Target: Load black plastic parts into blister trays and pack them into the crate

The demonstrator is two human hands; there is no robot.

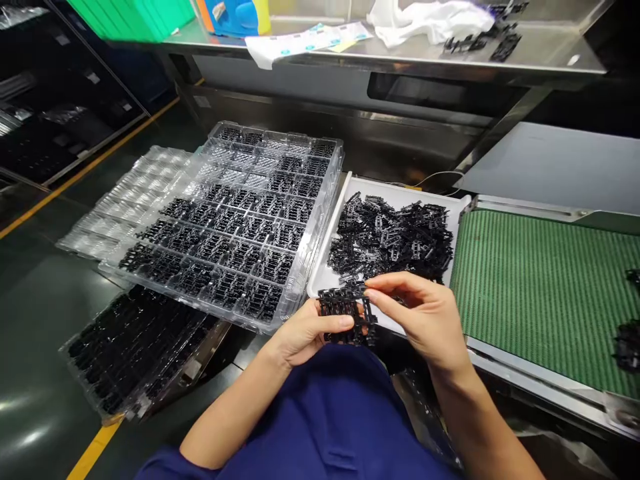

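My left hand (310,331) is wrapped round a stack of small black plastic parts (343,317), its thumb lying across them. Thumb and forefinger of my right hand (420,313) pinch one black part at the stack's upper right end. Just beyond both hands, a white tray (320,273) holds a loose heap of the same black parts (395,233). To the left lies a clear plastic compartment tray (295,293). Rows of black parts fill many of its pockets, while several pockets toward the back show only clear plastic.
A green conveyor belt (540,287) runs on the right, with black parts at its far right. Another clear tray (125,200) lies at the left, and a filled tray (135,353) sits lower down. Above, a metal shelf (410,63) carries a white cloth (430,23) and a green bin (130,17).
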